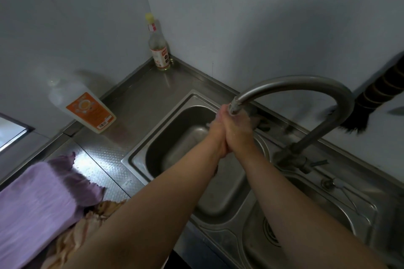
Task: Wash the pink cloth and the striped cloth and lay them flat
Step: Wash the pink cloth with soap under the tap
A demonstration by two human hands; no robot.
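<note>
A pink cloth lies spread on the steel counter at the lower left. Under its near edge a crumpled cloth with beige and orange stripes shows, partly hidden by my left forearm. My left hand and my right hand are pressed palm to palm over the left sink basin, right under the spout of the curved faucet. Neither hand holds a cloth. Both hands look wet.
A white detergent bottle with an orange label stands on the counter left of the sink. A glass bottle with a yellow cap stands in the back corner. A second basin with a drain lies to the right. A dark brush hangs by the wall.
</note>
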